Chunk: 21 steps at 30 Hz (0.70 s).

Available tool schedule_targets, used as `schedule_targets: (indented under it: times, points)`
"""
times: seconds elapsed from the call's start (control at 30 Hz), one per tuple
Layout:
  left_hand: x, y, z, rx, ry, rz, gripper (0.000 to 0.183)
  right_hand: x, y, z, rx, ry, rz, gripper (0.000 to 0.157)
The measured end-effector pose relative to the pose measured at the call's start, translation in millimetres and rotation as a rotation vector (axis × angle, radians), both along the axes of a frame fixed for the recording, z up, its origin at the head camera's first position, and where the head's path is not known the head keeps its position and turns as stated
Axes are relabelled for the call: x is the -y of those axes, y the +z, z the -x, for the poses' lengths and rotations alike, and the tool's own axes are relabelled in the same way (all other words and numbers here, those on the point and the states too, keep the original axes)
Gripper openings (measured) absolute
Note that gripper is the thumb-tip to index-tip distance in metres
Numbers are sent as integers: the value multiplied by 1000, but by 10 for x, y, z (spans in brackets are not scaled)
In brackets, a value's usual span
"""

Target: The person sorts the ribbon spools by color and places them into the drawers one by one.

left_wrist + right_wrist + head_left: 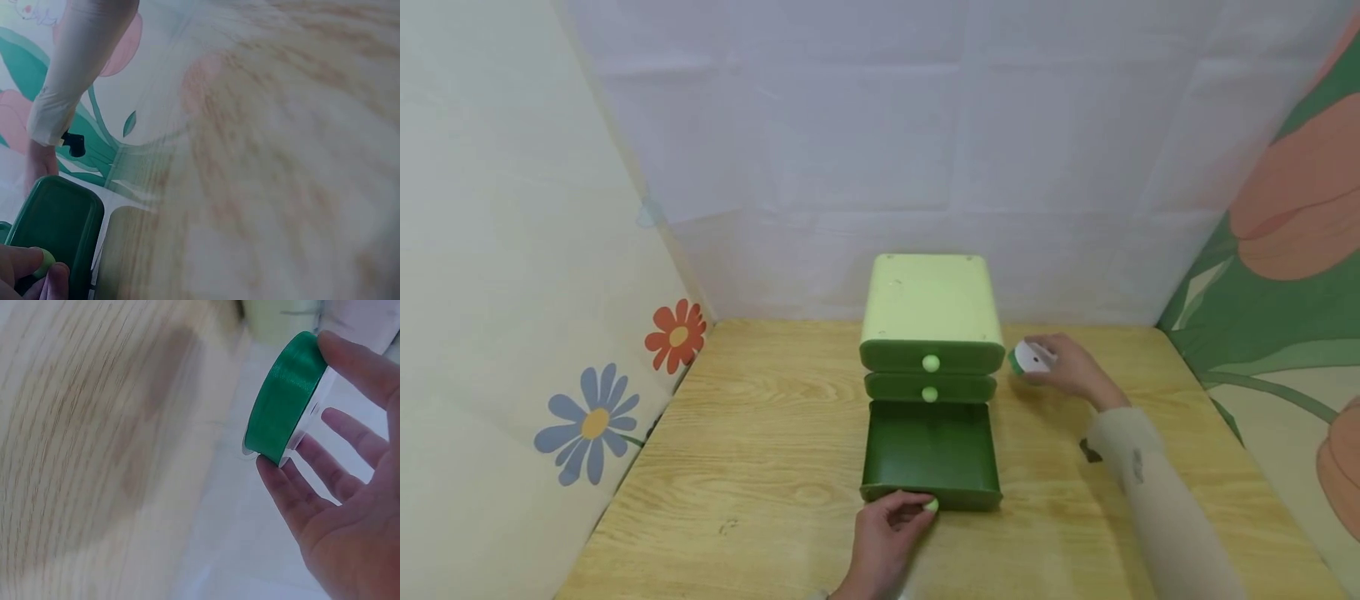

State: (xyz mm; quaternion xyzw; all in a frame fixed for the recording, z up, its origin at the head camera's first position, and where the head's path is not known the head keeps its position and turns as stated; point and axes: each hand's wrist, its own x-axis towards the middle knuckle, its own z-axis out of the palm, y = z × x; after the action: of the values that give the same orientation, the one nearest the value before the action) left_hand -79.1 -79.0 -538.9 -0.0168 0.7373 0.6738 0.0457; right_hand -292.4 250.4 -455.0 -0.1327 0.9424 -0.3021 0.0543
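Note:
A small green drawer cabinet (932,300) stands on the table, its bottom drawer (931,450) pulled out and bare inside. My left hand (889,533) pinches the pale round knob (932,505) of that drawer between thumb and fingers; the left wrist view shows this knob (45,264) close up. To the right of the cabinet, my right hand (1067,367) holds a spool of green ribbon (284,400) by its edges, thumb on one side and fingers on the other. In the head view the spool's white face (1033,358) points up.
Two upper drawers (931,358) are closed, each with a round knob. The wooden table (760,433) runs back to a white cloth wall (820,167). Flower-printed sheets (1292,333) flank both sides.

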Motion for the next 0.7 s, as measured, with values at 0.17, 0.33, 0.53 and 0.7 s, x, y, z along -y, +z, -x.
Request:
schedule_targets:
  times: [0.17,0.33,0.53,0.7]
  points:
    - [7,7,-3,-5,-3,4,15,28,68,-119,-40,26,28,72]
    - [3,11,-3,-14,-3,12,15,46,137,-255,-56,36,52,71]
    - [2,12,1,-21,-6,15,15,63,205,-415,-74,71,105,73]
    - [-1,16,5,-10,-5,13,15,71,234,-512,-67,100,155,73]
